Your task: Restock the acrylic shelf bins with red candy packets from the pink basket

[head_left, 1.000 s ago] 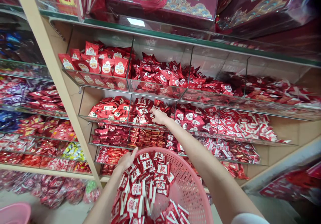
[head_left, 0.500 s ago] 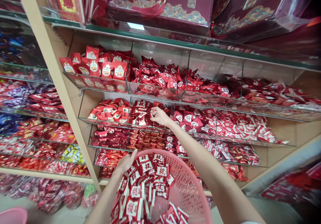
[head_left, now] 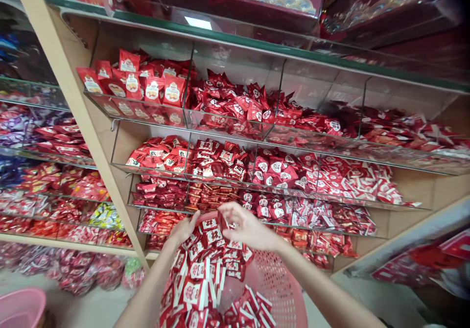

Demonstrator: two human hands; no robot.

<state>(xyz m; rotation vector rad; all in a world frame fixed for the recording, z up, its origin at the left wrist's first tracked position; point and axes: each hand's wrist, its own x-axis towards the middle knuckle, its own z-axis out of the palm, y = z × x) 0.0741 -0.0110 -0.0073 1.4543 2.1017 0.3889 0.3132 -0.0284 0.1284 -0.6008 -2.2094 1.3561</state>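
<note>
A pink plastic basket (head_left: 284,274) with a perforated wall is at the bottom centre. It holds many red and white wrapped sweets (head_left: 196,291), with a bare patch of its floor showing. My left hand (head_left: 184,231) grips the basket's far left rim, thumb on top. Over the basket's far edge is my right hand (head_left: 244,227), its fingers bent around a dark red wrapped sweet (head_left: 222,222) that is partly hidden. Just beyond, a glass-fronted shelf compartment holds similar red sweets (head_left: 218,160).
Glass-fronted shelves with dividers (head_left: 220,127) hold red packets. Large maroon boxes (head_left: 235,0) stand above. A wooden upright (head_left: 69,98) separates another sweet shelf on the left. Bagged sweets (head_left: 79,271) and a pink tub (head_left: 24,306) are at lower left.
My right hand has drawn back from the middle shelf compartment, down to the basket's far edge. My left hand keeps its grip on the rim. The view has tilted slightly downward.
</note>
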